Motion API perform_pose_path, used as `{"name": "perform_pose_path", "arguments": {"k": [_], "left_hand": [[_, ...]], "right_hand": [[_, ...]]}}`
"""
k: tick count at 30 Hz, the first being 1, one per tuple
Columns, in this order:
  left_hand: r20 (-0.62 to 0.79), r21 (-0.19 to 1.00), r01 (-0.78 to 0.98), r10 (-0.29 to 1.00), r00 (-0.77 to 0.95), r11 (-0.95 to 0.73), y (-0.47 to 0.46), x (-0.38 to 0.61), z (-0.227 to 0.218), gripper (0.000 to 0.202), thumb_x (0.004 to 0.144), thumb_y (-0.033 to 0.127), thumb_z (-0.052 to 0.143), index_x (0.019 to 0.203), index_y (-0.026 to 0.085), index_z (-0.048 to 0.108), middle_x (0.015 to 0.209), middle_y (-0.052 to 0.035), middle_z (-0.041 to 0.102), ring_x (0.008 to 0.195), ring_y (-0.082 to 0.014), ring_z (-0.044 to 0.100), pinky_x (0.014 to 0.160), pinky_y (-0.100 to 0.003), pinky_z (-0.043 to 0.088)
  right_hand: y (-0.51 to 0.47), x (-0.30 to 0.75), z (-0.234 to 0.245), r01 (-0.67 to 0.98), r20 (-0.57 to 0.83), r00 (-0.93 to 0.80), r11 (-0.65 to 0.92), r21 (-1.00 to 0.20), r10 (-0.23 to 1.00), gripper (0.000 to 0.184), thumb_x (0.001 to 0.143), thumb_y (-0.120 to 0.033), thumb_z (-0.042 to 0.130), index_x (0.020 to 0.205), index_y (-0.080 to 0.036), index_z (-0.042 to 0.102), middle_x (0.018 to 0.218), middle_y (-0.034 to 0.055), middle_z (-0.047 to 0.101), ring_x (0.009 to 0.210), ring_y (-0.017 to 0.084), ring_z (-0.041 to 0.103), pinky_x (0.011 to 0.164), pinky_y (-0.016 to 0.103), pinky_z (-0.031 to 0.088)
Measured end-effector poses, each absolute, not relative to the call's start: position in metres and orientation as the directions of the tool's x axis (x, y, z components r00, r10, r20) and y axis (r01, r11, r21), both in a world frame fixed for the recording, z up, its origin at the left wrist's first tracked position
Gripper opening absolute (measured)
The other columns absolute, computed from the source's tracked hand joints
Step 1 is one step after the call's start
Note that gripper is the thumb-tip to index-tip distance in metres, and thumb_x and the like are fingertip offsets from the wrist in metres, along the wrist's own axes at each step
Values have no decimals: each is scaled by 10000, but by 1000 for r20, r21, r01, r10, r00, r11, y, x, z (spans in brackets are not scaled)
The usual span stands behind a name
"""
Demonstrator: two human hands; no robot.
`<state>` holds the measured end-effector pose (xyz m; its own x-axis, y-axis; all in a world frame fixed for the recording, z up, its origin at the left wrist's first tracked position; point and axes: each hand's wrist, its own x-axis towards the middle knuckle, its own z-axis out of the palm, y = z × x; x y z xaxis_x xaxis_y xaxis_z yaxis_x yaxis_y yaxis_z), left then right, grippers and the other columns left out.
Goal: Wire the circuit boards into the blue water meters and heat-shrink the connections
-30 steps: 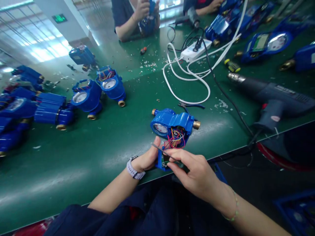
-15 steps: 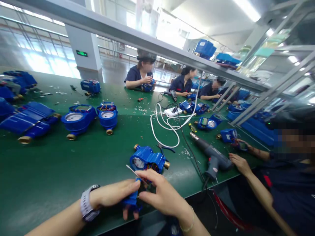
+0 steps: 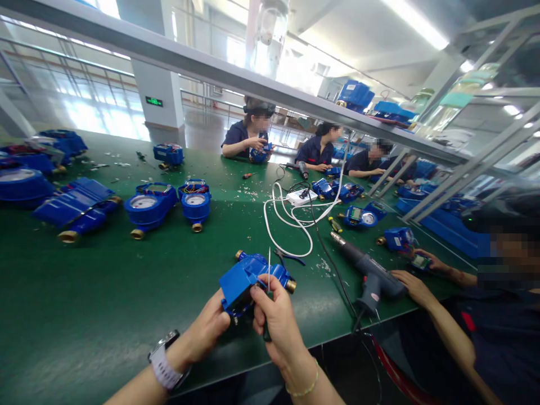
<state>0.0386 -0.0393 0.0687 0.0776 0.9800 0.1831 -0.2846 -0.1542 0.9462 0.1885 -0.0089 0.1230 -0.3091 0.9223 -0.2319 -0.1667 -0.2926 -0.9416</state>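
Note:
My left hand [image 3: 208,320] grips a box-shaped blue plastic housing [image 3: 239,284] from its left side and tilts it up. A screwdriver [image 3: 269,264] is in my right hand [image 3: 278,323], its thin metal shaft pointing up and its dark handle showing below the fingers. The fingertips of that hand also touch the right edge of the housing. What lies inside the housing is mostly hidden. Just behind it, partly covered, a blue water meter [image 3: 280,272] with brass ends lies on the green table [image 3: 169,287]. Dark-handled pliers [image 3: 293,259] rest beyond the meter.
A heat gun [image 3: 367,270] lies to the right, near a co-worker's hand [image 3: 417,289]. A white power strip [image 3: 301,197] with looped cable sits mid-table. Several water meters [image 3: 152,205] stand at the left. A metal shelf beam [image 3: 211,76] crosses above; other people sit across the table.
My left hand has turned the blue housing and raised it in front of the meter. The screwdriver has swung from slanting left to nearly upright in my right hand. The view has shifted slightly.

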Motion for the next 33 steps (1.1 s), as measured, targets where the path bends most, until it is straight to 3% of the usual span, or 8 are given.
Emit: {"name": "perform_pose_path", "arguments": {"k": [5,9,13,18,23,26,30,33], "left_hand": [[156,825,-562,982,109,-68,-30,44,75,688,780,746,532,1190,216,686,1161,-104,705,1215,-323,563,1037,-408,434],[166,802,-590,912,375,97,-23,37,94,786,758,768,521,1223,151,667,1265,-155,660,1186,-347,596,1041,-447,429],[167,760,-640,919,357,110,-21,38,94,611,818,573,547,1199,114,682,1288,-157,650,1260,-332,550,1120,-438,353],[-85,396,-910,991,100,126,-19,43,83,348,895,375,455,904,163,732,1027,-83,746,1236,-235,576,1069,-394,412],[-284,148,-973,950,128,176,-17,37,88,496,927,587,390,1015,197,684,1064,-54,721,1152,-199,610,946,-339,481],[-299,149,-972,945,129,180,-19,36,92,606,898,677,379,1078,177,670,1091,-73,713,1137,-217,615,922,-328,487],[-322,178,-966,939,123,188,-22,40,97,467,961,509,358,1043,181,681,1039,-68,726,1107,-216,632,920,-339,484],[-322,181,-965,939,125,191,-22,42,99,412,974,414,353,1034,180,687,1014,-72,733,1107,-223,638,936,-355,478]], "right_hand": [[-26,183,126,-186,-268,-278,-326,-927,922,425,771,-531,684,941,-209,467,407,-148,362,335,41,235,327,144,244],[-33,180,127,-198,-285,-284,-347,-917,916,409,760,-464,715,989,-198,505,428,-152,355,342,41,261,323,133,257],[-34,186,129,-191,-305,-305,-371,-909,902,471,743,-439,752,1068,-185,525,573,-106,528,329,25,322,309,140,288],[-39,212,128,-67,-230,-237,-252,-965,944,536,896,-515,569,1334,-230,451,1086,81,682,346,17,432,323,175,340],[-40,232,133,248,-43,-322,40,-968,946,382,964,-363,483,1292,-189,572,832,15,672,445,55,512,443,187,453],[-33,230,139,453,70,-453,296,-841,889,344,963,-243,452,1254,-171,621,797,9,675,550,88,597,513,201,496],[-20,222,145,624,238,-588,621,-475,773,359,950,-132,443,1256,-156,628,1014,50,739,809,168,709,709,284,549],[-14,220,151,668,273,-663,715,-205,697,389,935,-92,433,1258,-187,627,1059,30,740,774,190,721,594,296,519]]}}
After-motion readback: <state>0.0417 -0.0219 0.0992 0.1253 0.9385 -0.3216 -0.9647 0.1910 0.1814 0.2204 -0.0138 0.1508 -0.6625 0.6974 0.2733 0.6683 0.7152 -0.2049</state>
